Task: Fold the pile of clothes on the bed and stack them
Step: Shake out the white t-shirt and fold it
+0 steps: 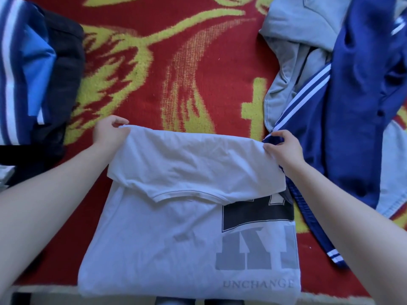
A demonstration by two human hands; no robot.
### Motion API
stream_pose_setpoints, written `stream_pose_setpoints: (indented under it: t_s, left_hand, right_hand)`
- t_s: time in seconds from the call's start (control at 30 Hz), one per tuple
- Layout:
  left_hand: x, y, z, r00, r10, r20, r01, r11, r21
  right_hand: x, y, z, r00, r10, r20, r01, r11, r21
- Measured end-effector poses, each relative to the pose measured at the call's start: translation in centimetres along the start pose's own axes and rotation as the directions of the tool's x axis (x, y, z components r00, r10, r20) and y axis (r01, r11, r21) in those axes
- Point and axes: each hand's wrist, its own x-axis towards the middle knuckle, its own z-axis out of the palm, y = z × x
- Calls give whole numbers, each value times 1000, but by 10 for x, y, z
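A white T-shirt (167, 234) with black and grey lettering lies on the red and yellow blanket (198, 69) at the near edge of the bed. Its far part is folded back toward me, so the collar shows across the middle. My left hand (108, 133) pinches the left end of the fold. My right hand (282, 148) pinches the right end. To the right lies the unfolded pile: a dark blue garment with white stripes (356, 102) and a light grey one (295, 47). At the left edge sits a stack of blue, white and black clothes (37, 69).
The blue striped garment's leg (317, 236) runs down along the shirt's right side, close under my right forearm. The blanket's near edge (44, 291) runs along the bottom of the view. Open blanket lies between the two heaps, beyond the shirt.
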Motion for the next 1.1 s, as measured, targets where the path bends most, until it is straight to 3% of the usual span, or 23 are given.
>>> stream_pose_setpoints:
  t_s: [0.07, 0.23, 0.4, 0.53, 0.6, 0.67, 0.7, 0.73, 0.83, 0.9, 1.0, 1.1]
  left_hand:
    - [0, -1, -4, 1000, -13, 3, 13, 994, -111]
    - [-4, -10, -14, 997, -68, 39, 77, 942, -327]
    - [-2, -17, -19, 995, -93, 38, 101, 930, -354]
    - [-1, -16, -20, 993, -103, 51, 114, 929, -352]
    - [-1, -14, -21, 993, -108, 49, 118, 930, -348]
    - [0, -13, -23, 991, -124, 38, 130, 924, -359]
    - [1, -13, -25, 990, -137, 37, 141, 919, -367]
    - [2, -13, -26, 989, -144, 42, 150, 916, -372]
    - [2, -14, -25, 987, -137, 88, 159, 923, -350]
    - [1, -14, -23, 986, -131, 107, 160, 930, -332]
    - [0, -13, -23, 985, -135, 110, 162, 940, -300]
    - [0, -13, -27, 984, -139, 110, 164, 951, -262]
  right_hand:
    - [1, -1, 1, 999, 51, -20, -49, 997, 56]
    - [-8, 9, 0, 995, 75, -66, -77, 997, -25]
    - [-19, 11, 9, 996, 87, 5, -85, 956, 281]
    - [-20, 6, 12, 995, 86, -55, -66, 952, 299]
    - [-15, -1, 5, 967, 206, -149, -111, 870, 480]
    - [-9, -11, -11, 926, 361, -114, -162, 652, 741]
    - [-5, -14, -20, 910, 399, -113, -162, 595, 788]
    - [-3, -16, -28, 905, 401, -144, -151, 619, 771]
    - [0, -16, -37, 941, 211, -266, -67, 884, 463]
    - [-3, -12, -25, 981, 99, -165, -56, 968, 246]
    - [-9, 0, -3, 999, 10, -44, -14, 995, -98]
    - [-15, 0, 10, 1000, -25, -17, 24, 997, -70]
